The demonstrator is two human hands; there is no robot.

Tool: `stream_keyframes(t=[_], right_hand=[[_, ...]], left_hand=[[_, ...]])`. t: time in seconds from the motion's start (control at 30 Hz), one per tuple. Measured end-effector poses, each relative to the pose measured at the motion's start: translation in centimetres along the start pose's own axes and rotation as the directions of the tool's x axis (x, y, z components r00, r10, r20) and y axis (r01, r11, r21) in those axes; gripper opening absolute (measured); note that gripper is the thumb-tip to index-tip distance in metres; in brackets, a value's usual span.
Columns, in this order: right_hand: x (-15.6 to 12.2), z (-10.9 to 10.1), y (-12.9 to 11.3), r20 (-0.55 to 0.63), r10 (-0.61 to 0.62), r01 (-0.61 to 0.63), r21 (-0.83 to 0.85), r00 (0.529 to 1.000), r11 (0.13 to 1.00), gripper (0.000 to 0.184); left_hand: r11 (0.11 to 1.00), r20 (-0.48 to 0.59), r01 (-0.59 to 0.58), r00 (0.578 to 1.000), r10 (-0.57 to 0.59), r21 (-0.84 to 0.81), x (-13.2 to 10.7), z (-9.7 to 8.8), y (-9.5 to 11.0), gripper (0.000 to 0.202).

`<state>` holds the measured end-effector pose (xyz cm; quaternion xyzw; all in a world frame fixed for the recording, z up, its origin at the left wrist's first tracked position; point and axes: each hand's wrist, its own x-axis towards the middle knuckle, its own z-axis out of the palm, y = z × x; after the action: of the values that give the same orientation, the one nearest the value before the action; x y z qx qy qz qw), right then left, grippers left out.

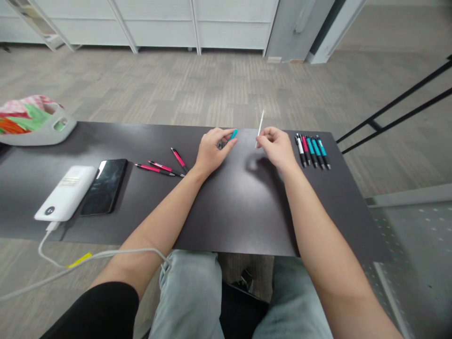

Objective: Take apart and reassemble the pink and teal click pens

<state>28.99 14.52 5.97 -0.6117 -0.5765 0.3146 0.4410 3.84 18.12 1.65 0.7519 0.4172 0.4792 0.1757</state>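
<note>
Over the middle of the dark table (226, 212), my left hand (215, 148) is closed around a teal pen barrel (233, 134), whose teal end shows past the fingertips. To its right, my right hand (277, 146) pinches a thin white pen refill (260, 123) that points up and slightly right. A gap lies between the two hands. Several assembled pens (313, 151) in white, pink and teal stand side by side to the right of my right hand. Left of my left wrist lie three pink pens (155, 168) with black grips, loosely scattered.
A black phone (105, 187) and a white power bank (66, 193) lie on the left, with a white cable (116, 253) crossing my left forearm. A white basket (65, 126) of colourful cloth is at the far left. Black metal bars (399, 103) rise beyond the right edge.
</note>
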Motion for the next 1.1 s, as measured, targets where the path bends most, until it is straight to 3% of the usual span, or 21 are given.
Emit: stream_keyframes(t=[0.1,0.27,0.43,0.73,1.1], right_hand=[[0.6,0.8,0.8,-0.040,-0.041,0.050,0.267,0.998,0.963,0.038],[0.8,1.5,1.0,-0.022,-0.079,0.081,0.410,0.997,0.908,0.050],[0.2,1.7,0.1,0.060,-0.073,0.042,0.413,0.996,0.910,0.057],[-0.1,1.8,0.6,0.086,-0.114,0.080,0.328,0.990,0.941,0.059],[-0.1,2.0,-0.5,0.029,-0.082,0.065,0.371,0.996,0.926,0.066]], left_hand=[[1.000,0.082,-0.015,0.996,0.015,-0.003,-0.4,0.0,0.0,0.034],[0.999,0.164,-0.027,0.986,0.022,0.028,-0.6,-0.3,0.5,0.030],[0.996,0.206,-0.058,0.978,0.042,0.074,-0.5,-0.4,0.8,0.021],[0.997,0.207,-0.051,0.978,0.037,0.063,-0.7,-0.3,0.6,0.021],[1.000,0.168,-0.007,0.986,0.009,-0.014,-0.6,0.0,0.8,0.031]])
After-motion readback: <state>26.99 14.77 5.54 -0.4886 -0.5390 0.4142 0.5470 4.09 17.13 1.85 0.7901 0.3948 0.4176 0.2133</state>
